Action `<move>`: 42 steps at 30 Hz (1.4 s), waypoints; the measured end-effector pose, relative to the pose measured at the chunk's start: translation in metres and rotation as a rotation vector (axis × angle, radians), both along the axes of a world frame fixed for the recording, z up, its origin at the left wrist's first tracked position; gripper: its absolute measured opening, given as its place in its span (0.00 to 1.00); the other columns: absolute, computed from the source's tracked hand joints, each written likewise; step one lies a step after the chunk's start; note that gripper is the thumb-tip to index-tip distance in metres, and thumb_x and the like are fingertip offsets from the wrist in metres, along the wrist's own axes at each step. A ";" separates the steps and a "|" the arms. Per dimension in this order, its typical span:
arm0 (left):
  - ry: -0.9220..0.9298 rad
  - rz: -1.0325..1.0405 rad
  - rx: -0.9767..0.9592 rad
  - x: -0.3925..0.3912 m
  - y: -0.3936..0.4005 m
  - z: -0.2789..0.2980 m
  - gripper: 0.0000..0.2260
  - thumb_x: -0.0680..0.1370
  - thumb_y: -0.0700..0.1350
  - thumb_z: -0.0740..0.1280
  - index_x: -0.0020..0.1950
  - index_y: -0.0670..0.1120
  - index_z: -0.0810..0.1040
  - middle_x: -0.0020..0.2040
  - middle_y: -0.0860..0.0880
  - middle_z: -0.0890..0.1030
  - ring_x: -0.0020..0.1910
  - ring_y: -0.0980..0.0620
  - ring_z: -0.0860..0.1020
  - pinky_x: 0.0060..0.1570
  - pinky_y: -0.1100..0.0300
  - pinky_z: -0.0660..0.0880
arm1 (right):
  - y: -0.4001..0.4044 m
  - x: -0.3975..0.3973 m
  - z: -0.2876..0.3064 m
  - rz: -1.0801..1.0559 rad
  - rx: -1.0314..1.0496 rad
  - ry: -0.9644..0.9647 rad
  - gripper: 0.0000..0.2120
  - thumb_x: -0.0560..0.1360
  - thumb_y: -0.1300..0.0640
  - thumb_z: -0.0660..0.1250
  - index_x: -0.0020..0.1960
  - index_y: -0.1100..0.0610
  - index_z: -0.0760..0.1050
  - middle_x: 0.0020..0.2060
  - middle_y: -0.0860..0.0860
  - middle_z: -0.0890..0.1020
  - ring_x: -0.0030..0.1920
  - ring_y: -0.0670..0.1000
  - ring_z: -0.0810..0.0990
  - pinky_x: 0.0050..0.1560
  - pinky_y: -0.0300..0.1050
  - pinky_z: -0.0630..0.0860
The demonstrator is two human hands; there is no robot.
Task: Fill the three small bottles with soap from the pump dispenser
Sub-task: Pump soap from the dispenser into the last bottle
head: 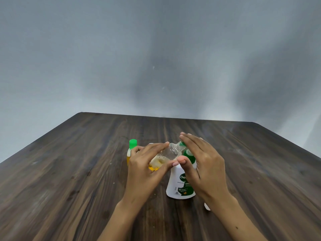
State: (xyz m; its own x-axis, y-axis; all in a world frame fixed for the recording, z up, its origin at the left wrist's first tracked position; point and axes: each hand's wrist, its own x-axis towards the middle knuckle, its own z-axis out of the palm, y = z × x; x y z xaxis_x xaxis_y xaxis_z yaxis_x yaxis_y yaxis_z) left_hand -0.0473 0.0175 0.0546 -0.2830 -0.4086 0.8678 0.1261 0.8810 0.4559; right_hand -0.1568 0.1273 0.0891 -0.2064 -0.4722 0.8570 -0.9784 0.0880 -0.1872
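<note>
Dark wooden table [73, 171] against grey wall. Left hand [147, 164] grips tilted clear bottle [167, 153], mouth at pump dispenser [180, 186] spout, mid-table. Right hand [201, 162], fingers straight, presses the pump. Green-capped bottle [132, 150] stands just behind.

Obstacles bunch at frame centre: pump dispenser [180, 183], capped bottle [131, 150] just left, tilted bottle [165, 156] btwn both hands. Table [69, 171] open at left, right & far edge; small white item [207, 206] lower right.
</note>
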 end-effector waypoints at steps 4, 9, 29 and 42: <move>0.009 0.015 -0.010 0.000 -0.001 -0.003 0.25 0.75 0.69 0.61 0.58 0.52 0.81 0.55 0.65 0.78 0.55 0.71 0.74 0.53 0.59 0.69 | -0.004 -0.001 -0.004 -0.011 0.009 -0.008 0.40 0.77 0.31 0.44 0.57 0.60 0.80 0.54 0.53 0.82 0.54 0.52 0.81 0.55 0.46 0.74; -0.022 -0.006 -0.008 -0.001 -0.005 0.002 0.21 0.72 0.63 0.68 0.58 0.52 0.81 0.54 0.61 0.81 0.53 0.64 0.78 0.53 0.54 0.70 | -0.001 -0.004 0.000 0.087 0.029 -0.071 0.43 0.75 0.29 0.42 0.63 0.61 0.77 0.61 0.53 0.78 0.62 0.52 0.76 0.60 0.54 0.74; -0.083 -0.022 0.018 0.002 -0.011 0.001 0.22 0.70 0.60 0.70 0.58 0.50 0.83 0.51 0.57 0.83 0.51 0.62 0.78 0.50 0.56 0.73 | -0.006 -0.008 -0.008 0.036 0.060 -0.012 0.41 0.77 0.31 0.41 0.61 0.62 0.77 0.59 0.55 0.80 0.61 0.54 0.77 0.59 0.55 0.75; -0.073 -0.015 -0.008 0.000 -0.013 0.003 0.22 0.70 0.61 0.70 0.58 0.48 0.83 0.52 0.56 0.83 0.51 0.60 0.79 0.51 0.55 0.73 | -0.008 -0.007 -0.002 0.029 0.014 -0.026 0.40 0.78 0.32 0.42 0.60 0.61 0.79 0.59 0.54 0.80 0.61 0.52 0.76 0.59 0.52 0.74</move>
